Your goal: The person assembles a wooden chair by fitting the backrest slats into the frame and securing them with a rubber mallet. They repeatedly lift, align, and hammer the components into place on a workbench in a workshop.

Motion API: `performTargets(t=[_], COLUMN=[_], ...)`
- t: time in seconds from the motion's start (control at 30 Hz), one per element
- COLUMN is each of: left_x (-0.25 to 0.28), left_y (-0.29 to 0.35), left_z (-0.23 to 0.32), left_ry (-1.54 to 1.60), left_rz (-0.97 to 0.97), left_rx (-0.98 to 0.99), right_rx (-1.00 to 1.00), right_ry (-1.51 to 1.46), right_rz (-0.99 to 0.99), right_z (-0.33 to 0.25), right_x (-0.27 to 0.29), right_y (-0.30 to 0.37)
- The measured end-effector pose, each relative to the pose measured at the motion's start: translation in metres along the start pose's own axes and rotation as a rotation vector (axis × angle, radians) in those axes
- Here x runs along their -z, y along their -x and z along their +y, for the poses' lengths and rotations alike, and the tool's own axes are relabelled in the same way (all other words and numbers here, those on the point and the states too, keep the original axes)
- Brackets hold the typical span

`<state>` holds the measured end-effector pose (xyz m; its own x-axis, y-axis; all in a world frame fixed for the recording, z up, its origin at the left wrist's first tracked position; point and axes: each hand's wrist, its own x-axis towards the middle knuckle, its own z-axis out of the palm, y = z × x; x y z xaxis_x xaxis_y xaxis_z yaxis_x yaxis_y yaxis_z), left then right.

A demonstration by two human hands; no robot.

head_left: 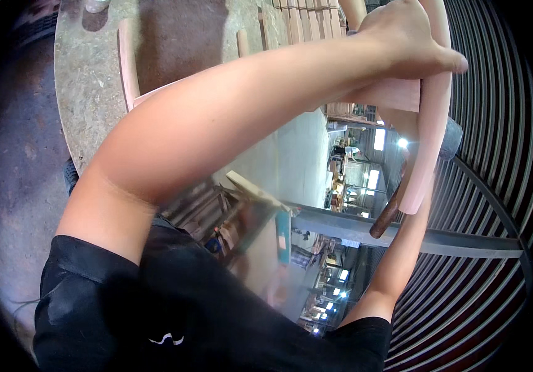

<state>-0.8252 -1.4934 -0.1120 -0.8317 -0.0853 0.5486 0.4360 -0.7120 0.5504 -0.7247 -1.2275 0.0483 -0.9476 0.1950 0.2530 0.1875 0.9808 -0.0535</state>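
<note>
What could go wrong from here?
The dark mallet-like tool appears near the left hand, whose thumb crosses the pale wooden bar; a stray knock might bruise it. The bar extends past the crosspiece, so it could twist if pushed. The left forearm hides part of the crosspiece, so poor alignment might go unnoticed.

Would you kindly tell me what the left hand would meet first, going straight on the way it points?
Most likely the pale wooden bar, which the left hand seems to touch; depth is unclear.
</note>
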Motion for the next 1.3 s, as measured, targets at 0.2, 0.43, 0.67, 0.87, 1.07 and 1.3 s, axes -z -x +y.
performTargets(t=[0.2,0.43,0.67,0.87,1.07,1.3], left_x=[0.005,0.005,0.003,0.005,-0.003,0.003], left_y=[0.024,0.022,0.022,0.016,-0.034,-0.073], left_z=[-0.029,-0.025,-0.029,-0.034,-0.027,-0.02], left_ry=[-0.222,-0.375,-0.43,-0.068,0.506,0.871], left_rz=[-0.201,-0.242,-0.178,-0.124,0.043,0.036], left_rx=[-0.36,-0.283,-0.373,-0.289,0.062,0.128], right_rx=[0.019,0.009,-0.017,-0.033,0.012,0.052], right_ry=[0.022,0.023,0.011,0.02,0.031,0.063], right_rz=[0.004,0.001,0.001,0.016,0.038,0.068], right_z=[-0.008,-0.005,0.003,0.002,-0.003,-0.008], right_x=[0.002,0.01,0.014,0.02,0.01,0.005], right_y=[-0.006,0.006,0.015,0.023,0.004,0.004])
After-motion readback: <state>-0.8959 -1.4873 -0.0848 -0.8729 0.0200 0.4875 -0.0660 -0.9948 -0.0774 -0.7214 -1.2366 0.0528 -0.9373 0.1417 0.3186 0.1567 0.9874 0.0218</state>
